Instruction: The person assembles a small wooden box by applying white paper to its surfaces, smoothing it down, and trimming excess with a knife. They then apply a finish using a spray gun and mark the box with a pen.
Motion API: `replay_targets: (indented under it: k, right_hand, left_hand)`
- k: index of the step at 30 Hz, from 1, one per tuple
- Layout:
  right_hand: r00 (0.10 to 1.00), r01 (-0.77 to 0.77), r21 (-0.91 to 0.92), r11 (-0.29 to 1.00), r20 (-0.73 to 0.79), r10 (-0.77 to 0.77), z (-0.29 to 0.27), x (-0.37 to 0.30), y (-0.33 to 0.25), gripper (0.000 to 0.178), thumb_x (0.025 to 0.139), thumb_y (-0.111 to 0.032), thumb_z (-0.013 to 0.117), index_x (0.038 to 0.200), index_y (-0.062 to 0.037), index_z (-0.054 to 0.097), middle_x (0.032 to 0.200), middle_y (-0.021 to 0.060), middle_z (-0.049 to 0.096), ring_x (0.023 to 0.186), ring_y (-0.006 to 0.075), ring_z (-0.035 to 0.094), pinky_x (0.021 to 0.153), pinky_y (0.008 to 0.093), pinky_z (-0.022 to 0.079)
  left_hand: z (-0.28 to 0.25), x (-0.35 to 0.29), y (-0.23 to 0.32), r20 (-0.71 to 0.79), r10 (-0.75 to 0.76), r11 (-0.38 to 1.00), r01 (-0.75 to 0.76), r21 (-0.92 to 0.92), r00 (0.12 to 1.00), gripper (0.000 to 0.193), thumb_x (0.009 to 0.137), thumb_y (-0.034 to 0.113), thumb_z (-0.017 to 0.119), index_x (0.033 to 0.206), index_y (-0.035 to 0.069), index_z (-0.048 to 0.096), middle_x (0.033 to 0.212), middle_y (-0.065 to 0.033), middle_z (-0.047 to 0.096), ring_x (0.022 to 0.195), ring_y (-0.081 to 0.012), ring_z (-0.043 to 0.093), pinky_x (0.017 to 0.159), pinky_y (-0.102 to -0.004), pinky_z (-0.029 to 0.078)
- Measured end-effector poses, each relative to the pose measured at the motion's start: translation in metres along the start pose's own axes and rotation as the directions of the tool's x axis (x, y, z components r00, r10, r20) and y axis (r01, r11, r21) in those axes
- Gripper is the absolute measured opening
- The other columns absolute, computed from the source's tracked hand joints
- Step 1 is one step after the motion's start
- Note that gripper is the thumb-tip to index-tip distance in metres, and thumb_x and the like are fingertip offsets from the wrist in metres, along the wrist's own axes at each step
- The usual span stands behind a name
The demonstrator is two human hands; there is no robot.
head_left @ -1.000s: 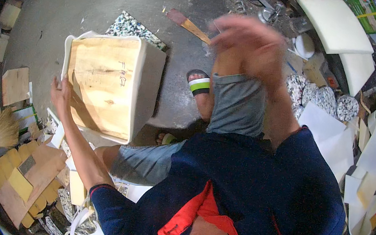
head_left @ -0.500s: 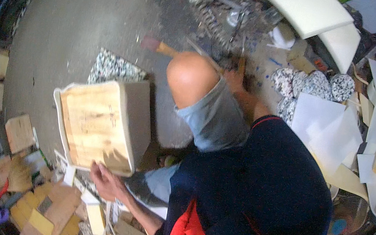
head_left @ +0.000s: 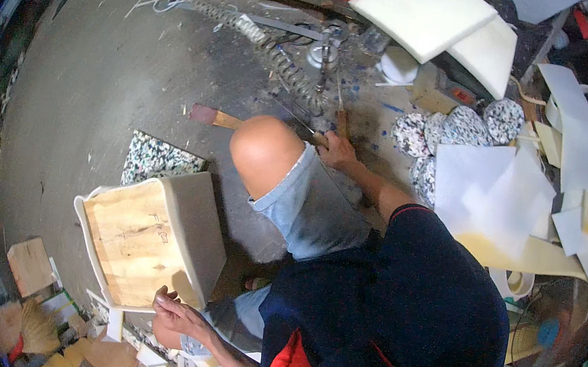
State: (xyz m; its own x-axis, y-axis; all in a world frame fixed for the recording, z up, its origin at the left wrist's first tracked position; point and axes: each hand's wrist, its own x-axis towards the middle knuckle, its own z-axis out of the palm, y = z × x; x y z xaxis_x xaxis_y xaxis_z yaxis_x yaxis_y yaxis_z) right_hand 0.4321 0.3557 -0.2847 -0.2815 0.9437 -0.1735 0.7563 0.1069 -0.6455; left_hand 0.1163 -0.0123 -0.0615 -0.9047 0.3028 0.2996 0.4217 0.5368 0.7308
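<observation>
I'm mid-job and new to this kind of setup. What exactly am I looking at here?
No machine: these are a person's bare hands, seen from above by a fisheye camera worn on the head, so edges bend. The right hand grips what looks like a slim tool with a wooden handle. The left hand is at the near corner of a pale box with a wooden face; contact is unclear. On the grey floor lie a speckled foam piece and a red-headed tool.
</observation>
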Motion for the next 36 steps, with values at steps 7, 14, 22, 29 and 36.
replay_targets:
  k: [7,14,22,29,36]
  right_hand:
    - [0.785,0.079,0.040,0.996,-0.618,-0.037,-0.095,-0.017,-0.027,0.047,0.079,-0.042,0.082,0.098,-0.0023,0.064,0.079,0.0177,0.066,0.070,0.0356,0.064,0.068,0.0482,0.050]
    - [0.467,-0.231,0.191,0.954,-0.839,0.281,-0.288,0.078,-0.018,0.066,0.074,-0.050,0.084,0.100,0.0074,0.063,0.095,0.0248,0.068,0.091,0.0366,0.067,0.085,0.0458,0.052]
    - [0.462,0.000,0.458,0.889,-0.788,0.406,-0.366,0.117,0.022,0.060,0.069,-0.031,0.088,0.110,0.0057,0.064,0.108,0.0215,0.070,0.097,0.0339,0.068,0.089,0.0436,0.053]
    - [0.380,0.268,0.580,0.770,-0.798,0.468,-0.490,0.030,0.114,0.054,0.076,-0.022,0.086,0.114,0.0085,0.065,0.112,0.0176,0.070,0.098,0.0293,0.068,0.086,0.0414,0.054]
    - [0.368,-0.474,-0.019,0.880,-0.912,0.179,-0.406,-0.022,0.066,0.047,0.091,-0.034,0.058,0.119,0.0031,0.064,0.115,0.0272,0.069,0.105,0.0454,0.066,0.094,0.0488,0.052]
  left_hand:
    - [-0.003,0.002,-0.009,0.063,0.147,0.986,-0.151,0.065,0.987,0.028,0.107,0.018,0.055,0.103,-0.008,0.065,0.095,-0.0154,0.063,0.077,-0.0220,0.060,0.071,-0.0330,0.053]
    - [0.001,0.010,-0.010,0.064,0.217,0.973,-0.221,0.065,0.974,0.034,0.106,0.024,0.058,0.109,-0.008,0.066,0.095,-0.0163,0.066,0.084,-0.0222,0.062,0.074,-0.0325,0.052]
    - [-0.001,0.010,0.003,0.060,0.175,0.984,-0.176,0.011,0.983,0.030,0.104,0.020,0.060,0.106,-0.010,0.066,0.105,-0.0176,0.066,0.090,-0.0222,0.060,0.076,-0.0334,0.051]
    - [-0.004,0.009,-0.002,0.085,0.070,0.997,-0.072,0.021,0.994,0.029,0.104,0.019,0.061,0.107,-0.009,0.066,0.105,-0.0167,0.066,0.090,-0.0220,0.061,0.077,-0.0336,0.052]
    - [0.011,0.011,0.010,0.082,0.149,0.988,-0.151,0.026,0.985,0.029,0.103,0.018,0.062,0.109,-0.011,0.066,0.106,-0.0171,0.066,0.091,-0.0215,0.061,0.080,-0.0330,0.052]
